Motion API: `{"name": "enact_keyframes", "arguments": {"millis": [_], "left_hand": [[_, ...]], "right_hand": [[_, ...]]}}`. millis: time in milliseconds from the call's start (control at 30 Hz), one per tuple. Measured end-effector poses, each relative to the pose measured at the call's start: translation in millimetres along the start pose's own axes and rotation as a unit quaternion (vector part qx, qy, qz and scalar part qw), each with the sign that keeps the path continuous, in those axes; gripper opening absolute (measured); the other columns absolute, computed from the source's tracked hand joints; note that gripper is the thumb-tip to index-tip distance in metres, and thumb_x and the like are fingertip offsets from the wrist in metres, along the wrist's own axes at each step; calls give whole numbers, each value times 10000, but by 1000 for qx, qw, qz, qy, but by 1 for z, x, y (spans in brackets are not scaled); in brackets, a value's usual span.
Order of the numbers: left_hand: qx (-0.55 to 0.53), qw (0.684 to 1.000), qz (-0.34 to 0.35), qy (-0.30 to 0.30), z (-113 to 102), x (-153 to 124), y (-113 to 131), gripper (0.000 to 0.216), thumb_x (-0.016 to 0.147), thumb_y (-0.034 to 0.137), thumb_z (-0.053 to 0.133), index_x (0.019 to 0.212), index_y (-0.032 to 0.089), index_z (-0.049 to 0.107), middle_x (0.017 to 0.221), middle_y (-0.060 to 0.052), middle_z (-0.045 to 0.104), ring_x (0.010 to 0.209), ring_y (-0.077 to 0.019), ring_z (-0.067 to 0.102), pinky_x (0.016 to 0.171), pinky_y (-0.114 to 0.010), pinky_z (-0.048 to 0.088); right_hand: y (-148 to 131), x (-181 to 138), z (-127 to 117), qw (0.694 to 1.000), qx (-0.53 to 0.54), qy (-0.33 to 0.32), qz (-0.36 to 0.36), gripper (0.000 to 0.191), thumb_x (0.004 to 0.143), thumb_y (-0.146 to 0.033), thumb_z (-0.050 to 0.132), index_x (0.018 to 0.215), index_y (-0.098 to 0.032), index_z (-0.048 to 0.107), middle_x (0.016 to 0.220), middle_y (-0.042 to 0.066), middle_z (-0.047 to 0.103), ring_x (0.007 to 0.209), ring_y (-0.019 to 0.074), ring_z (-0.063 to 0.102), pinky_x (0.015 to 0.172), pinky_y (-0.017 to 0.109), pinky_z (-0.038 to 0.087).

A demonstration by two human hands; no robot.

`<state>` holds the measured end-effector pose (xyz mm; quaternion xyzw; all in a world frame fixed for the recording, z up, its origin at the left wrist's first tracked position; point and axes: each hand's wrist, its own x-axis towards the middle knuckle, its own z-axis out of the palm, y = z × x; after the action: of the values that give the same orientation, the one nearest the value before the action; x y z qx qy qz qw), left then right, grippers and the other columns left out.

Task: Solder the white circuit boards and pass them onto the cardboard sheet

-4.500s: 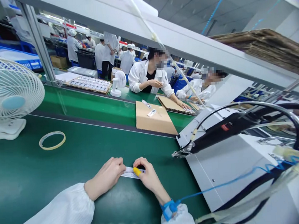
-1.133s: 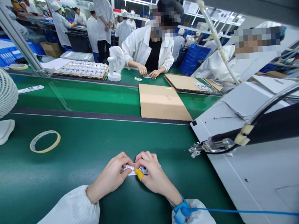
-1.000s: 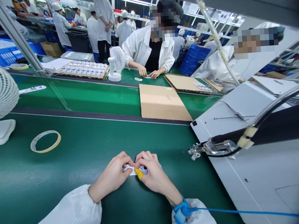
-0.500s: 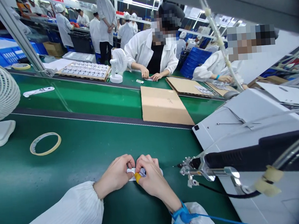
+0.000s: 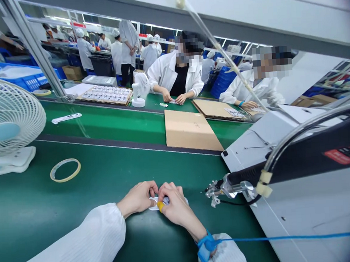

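Observation:
A slim white plastic piece [image 5: 153, 208] with a dark-patterned area lies on the green work surface in front of me. My left hand [image 5: 139, 198] grips its left end, fingers curled and thumb on the near edge. Over its middle and right part, my right hand [image 5: 174, 206] is closed, fingertips pressed to the piece. A yellow cover [image 5: 160, 206] wraps one right fingertip, and a blue wrist strap [image 5: 206, 246] with a cord circles that wrist. The fingers hide much of the piece, so anything small between them cannot be made out.
A metal-tipped tool on a black arm [image 5: 224, 189] juts in beside a white machine [image 5: 306, 205] at the right. Left are a tape roll [image 5: 52, 174] and a fan [image 5: 4, 119]. Cardboard [image 5: 189, 130] lies across the far belt [image 5: 117, 121], where co-workers sit.
My view has tilted and shifted, so the surroundings sit lower and the fan shows more. Both hands stay on the white piece, with only slight finger movement.

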<state>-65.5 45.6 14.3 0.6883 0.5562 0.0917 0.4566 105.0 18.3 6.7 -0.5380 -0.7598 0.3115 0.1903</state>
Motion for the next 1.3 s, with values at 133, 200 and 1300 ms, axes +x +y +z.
{"name": "enact_keyframes", "arguments": {"millis": [133, 200, 1300], "left_hand": [[4, 1000, -5, 3, 0, -1, 2, 268, 649, 109, 696, 901, 191, 653, 815, 44, 625, 690, -128, 534, 555, -214, 320], [5, 1000, -8, 4, -1, -2, 3, 272, 652, 121, 703, 910, 194, 658, 824, 44, 629, 699, -131, 538, 568, -217, 325], [254, 890, 342, 162, 42, -41, -19, 316, 1012, 64, 360, 1176, 162, 612, 1045, -86, 623, 897, -230, 528, 714, -366, 422]], "right_hand": [[0, 1, 4, 1000, -9, 5, 11, 258, 625, 60, 607, 689, -179, 533, 865, -32, 601, 907, 203, 511, 833, 371, 306], [0, 2, 4, 1000, -13, 5, 18, 260, 623, 60, 613, 682, -178, 526, 860, -33, 599, 907, 204, 512, 835, 375, 310], [21, -20, -12, 994, 81, 29, -66, 399, 649, 133, 460, 815, -221, 540, 956, -9, 585, 949, 174, 548, 964, 376, 349]]}}
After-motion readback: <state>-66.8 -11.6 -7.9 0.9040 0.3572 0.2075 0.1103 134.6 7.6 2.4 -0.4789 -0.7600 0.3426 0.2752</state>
